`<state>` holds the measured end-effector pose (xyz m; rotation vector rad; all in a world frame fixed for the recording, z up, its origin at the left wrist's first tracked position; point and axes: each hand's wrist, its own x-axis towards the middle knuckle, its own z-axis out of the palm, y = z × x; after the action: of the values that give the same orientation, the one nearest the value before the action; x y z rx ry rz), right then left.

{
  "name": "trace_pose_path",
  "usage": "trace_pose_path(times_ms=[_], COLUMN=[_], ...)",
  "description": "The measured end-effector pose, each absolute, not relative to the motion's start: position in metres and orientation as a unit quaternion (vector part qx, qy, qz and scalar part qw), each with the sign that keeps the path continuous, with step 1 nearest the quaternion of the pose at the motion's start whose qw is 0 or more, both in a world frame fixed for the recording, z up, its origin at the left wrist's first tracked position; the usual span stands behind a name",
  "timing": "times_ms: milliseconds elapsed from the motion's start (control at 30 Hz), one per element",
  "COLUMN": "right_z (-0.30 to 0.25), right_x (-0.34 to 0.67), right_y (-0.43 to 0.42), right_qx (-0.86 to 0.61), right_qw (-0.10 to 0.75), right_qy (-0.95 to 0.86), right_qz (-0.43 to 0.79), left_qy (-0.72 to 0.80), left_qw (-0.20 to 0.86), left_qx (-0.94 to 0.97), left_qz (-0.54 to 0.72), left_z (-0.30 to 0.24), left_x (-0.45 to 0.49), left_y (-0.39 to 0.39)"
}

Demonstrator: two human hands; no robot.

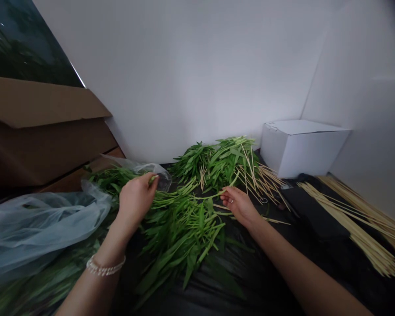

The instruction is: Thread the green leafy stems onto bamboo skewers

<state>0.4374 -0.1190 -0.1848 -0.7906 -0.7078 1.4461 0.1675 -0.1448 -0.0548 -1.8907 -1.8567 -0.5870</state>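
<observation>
A heap of loose green leafy stems point(181, 228) lies on a black plastic sheet point(276, 281) in front of me. My left hand point(136, 199), with a bead bracelet at the wrist, is closed round the thick ends of a few stems. My right hand point(238, 204) pinches the other end of one long stem that curves between the two hands. Behind them lies a second pile of greens threaded on thin wooden skewers point(230, 164).
A clear plastic bag point(42, 224) with more greens lies at the left. Brown cardboard point(42, 127) leans at the back left. A white box point(299, 147) stands in the corner. Bundles of bare bamboo skewers point(365, 228) lie at the right.
</observation>
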Motion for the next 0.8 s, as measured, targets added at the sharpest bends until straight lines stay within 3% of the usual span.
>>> trace_pose_path(times_ms=[333, 567, 800], right_z=[-0.187, -0.182, -0.181], right_x=[0.435, 0.433, 0.432], right_y=[-0.121, -0.127, -0.130], right_qx=[-0.327, -0.307, -0.292], right_qw=[0.618, 0.604, 0.600], right_qy=[-0.329, -0.394, -0.413], right_qz=[0.634, 0.621, 0.620], left_qy=[-0.587, -0.480, -0.478], left_qw=[0.020, -0.026, -0.038], left_qx=[-0.769, -0.851, -0.869], left_qz=[-0.253, -0.213, -0.119], left_z=[-0.066, -0.084, -0.101], left_x=[0.175, 0.210, 0.222], left_y=[-0.144, -0.147, -0.145])
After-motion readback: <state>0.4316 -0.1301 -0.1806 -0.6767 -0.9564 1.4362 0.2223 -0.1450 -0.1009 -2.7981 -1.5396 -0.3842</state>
